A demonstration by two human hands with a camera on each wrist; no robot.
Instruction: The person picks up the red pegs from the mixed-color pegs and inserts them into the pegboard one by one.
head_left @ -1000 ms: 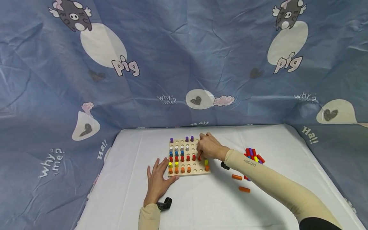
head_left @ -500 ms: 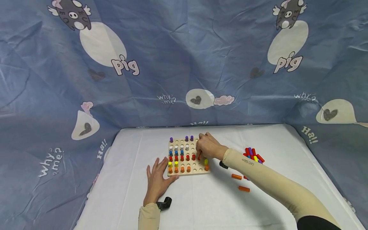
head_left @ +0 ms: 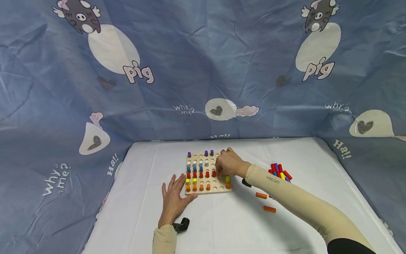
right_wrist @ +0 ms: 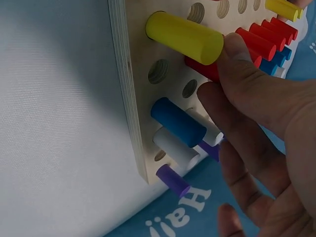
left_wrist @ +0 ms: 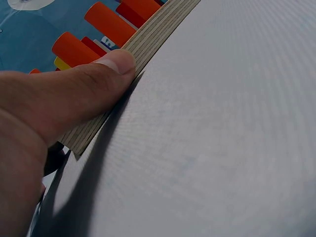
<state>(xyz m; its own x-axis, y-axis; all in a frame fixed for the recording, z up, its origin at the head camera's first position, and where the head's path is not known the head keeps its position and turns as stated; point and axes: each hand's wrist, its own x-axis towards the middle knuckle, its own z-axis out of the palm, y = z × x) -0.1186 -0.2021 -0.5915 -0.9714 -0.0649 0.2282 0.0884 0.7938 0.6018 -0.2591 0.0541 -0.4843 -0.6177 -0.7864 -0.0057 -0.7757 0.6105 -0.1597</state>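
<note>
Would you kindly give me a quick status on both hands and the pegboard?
Left hand flat, thumb against pegboard edge. Right hand pinching red peg in the red row. Nothing in the way.

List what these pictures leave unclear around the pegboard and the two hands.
- Head view: the right hand covers the pegboard's right columns; the red peg at its fingertips is hidden there.
- Right wrist view: fingers cover that peg's end, so its seating is unclear.
- Left wrist view: the left hand fills the frame; only the thumb on the board's edge shows.
- Loose pegs: too small to count.
</note>
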